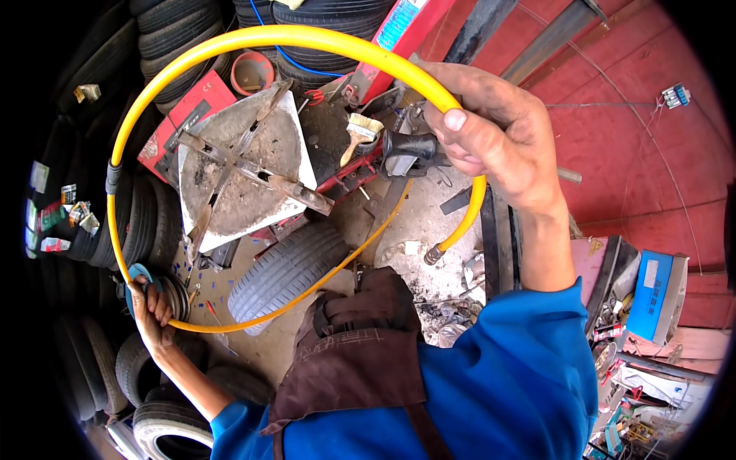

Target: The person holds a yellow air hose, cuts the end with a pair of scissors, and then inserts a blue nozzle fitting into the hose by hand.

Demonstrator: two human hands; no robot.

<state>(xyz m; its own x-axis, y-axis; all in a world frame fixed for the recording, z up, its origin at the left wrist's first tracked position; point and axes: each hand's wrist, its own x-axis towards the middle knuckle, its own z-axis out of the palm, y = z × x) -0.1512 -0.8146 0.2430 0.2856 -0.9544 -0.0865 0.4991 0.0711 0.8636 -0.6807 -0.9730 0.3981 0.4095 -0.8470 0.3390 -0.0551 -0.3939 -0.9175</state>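
Note:
A yellow hose arches high between my two hands. My right hand is raised and pinches its thick part with thumb and fingers. Below that hand hangs the hose's free end, tipped with a dark metal fitting. Out to the left, a dark sleeve joins the thick hose to a thinner run. My left hand is closed around this thin part, which passes in front of my apron and up toward the machine. Beneath the loop lies the square turntable of a tire changer, its clamp arms crossed on top.
A tire leans at the foot of the machine. A paintbrush rests beside the turntable, near a red bucket. Stacked tires line the left and back. Red sheeting and a blue box are at right.

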